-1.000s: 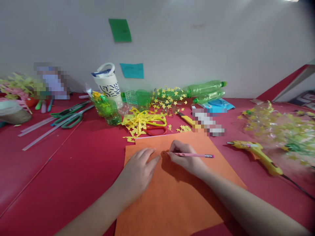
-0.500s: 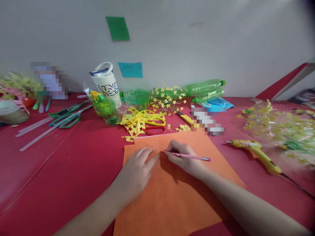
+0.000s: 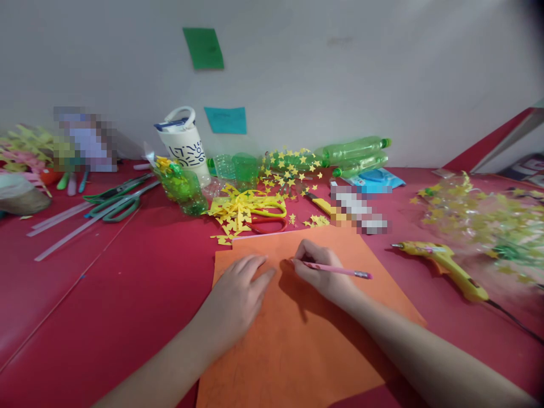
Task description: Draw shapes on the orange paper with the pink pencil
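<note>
A large orange sheet of paper (image 3: 297, 351) lies on the red table before me, with faint pencil marks on its lower left. My left hand (image 3: 244, 286) rests flat on the sheet's left half, fingers stretched out and holding nothing. Over the upper middle of the paper, my right hand (image 3: 321, 269) grips a pink pencil (image 3: 340, 270) in a writing hold. Its eraser end points right, and its tip is near the paper; whether the tip touches cannot be made out. A shadow falls below the right hand.
Beyond the sheet lie yellow paper scraps (image 3: 232, 209), scissors (image 3: 272, 212) and a yellow cutter (image 3: 325, 207). A yellow glue gun (image 3: 446, 263) is on the right, by star-covered clear wrap (image 3: 488, 226). Green bottles (image 3: 357, 152) and a white tumbler (image 3: 182, 144) stand or lie near the wall.
My right hand has shifted slightly to the right with the pencil, away from the left hand's fingertips. The left hand stays in place.
</note>
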Motion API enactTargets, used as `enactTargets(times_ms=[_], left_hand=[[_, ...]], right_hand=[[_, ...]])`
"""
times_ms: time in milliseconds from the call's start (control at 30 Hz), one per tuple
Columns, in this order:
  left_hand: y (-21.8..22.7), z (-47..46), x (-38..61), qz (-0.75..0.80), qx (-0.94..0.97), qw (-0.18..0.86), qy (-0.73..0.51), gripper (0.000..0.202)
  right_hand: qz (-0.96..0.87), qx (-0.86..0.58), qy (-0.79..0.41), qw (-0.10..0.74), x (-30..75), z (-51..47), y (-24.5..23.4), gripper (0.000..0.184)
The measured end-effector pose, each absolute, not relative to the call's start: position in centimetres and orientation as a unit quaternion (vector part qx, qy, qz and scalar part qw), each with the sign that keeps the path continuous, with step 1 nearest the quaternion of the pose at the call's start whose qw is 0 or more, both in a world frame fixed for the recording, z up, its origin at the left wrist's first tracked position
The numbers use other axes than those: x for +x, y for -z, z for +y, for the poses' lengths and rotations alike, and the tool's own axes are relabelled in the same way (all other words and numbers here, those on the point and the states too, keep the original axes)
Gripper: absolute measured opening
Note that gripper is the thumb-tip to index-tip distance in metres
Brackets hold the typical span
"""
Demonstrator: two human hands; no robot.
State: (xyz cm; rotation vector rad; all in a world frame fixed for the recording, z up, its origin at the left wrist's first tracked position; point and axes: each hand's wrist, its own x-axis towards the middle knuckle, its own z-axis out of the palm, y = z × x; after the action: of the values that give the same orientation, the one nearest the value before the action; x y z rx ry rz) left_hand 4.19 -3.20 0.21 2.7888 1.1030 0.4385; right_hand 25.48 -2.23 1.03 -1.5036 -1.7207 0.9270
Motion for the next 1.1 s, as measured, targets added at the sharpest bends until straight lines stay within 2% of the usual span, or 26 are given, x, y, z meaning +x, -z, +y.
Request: enactTargets(times_ms=[367, 1100], left_hand=[[-0.06, -3.21, 4.08, 0.365, 0.917, 0.059, -0.149, 0.040], [-0.28, -3.28, 4.25, 0.362, 0.919, 0.056, -0.146, 0.039]], right_hand=[[-0.636, -0.601, -0.352, 0.332, 25.34, -2.16, -1.35, 0.009], [-0.698, -0.531, -0.380, 0.292, 25.39, -2.72, -1.60, 0.009]])
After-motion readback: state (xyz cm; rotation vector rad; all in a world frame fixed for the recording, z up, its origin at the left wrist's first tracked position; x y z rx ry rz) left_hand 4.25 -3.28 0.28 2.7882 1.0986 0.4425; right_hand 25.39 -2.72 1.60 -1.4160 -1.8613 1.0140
